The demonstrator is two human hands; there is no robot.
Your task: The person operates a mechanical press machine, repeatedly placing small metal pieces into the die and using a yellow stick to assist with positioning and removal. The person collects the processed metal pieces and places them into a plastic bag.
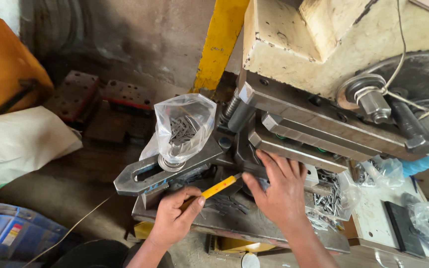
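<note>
Press machine: a big cream-painted press (323,44) fills the upper right, with grey steel plates stepped down toward the work area and a dark flywheel at its right edge.
Yellow post: a yellow painted bar (219,44) slants up behind the press, left of its cream body.
White sack: a pale sack (16,144) lies at the left, well apart from the hands.
Blue crate: a blue plastic crate (6,233) sits in the lower left corner.
Steel clamp: a slotted steel clamp arm (147,176) reaches left from the die, just above the left hand.
Bag of parts: a clear plastic bag (184,126) stands open on the clamp arm, holding small thin dark metal pieces.
Loose parts: more small metal pieces (328,201) lie heaped in clear plastic just right of the right hand.
Right hand: the right hand (279,191) lies palm down, fingers spread and reaching into the die under the steel plates; the fingertips are partly hidden.
Left hand: the left hand (175,218) is curled in a pinch around the yellow handle.
Yellow-handled tool: the tool (217,187) is gripped by the left hand, and its tip points up and right to the die, just beside the right hand's thumb.
</note>
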